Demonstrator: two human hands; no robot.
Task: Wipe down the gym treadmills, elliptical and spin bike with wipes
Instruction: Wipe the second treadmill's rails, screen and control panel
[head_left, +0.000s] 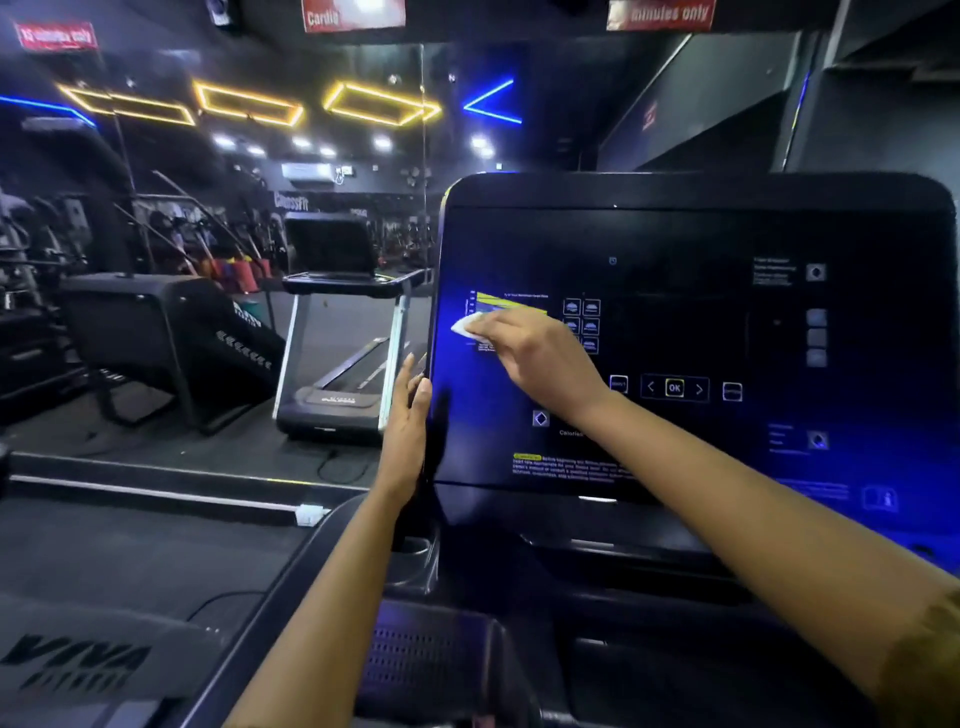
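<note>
A treadmill's large black console screen (727, 291) fills the right half of the head view, with printed icons and an OK button on it. My right hand (530, 353) presses a white wipe (466, 325) flat against the screen's left part, fingers stretched over it. My left hand (408, 421) rests with straight fingers along the screen's left edge. The wipe shows only past the fingertips.
Below the screen lie the treadmill's dark tray and cup holder (415, 551). A mirror wall on the left reflects another treadmill (343, 343), a stair machine (156, 332) and gym gear. A cable (223, 603) runs across the dark floor.
</note>
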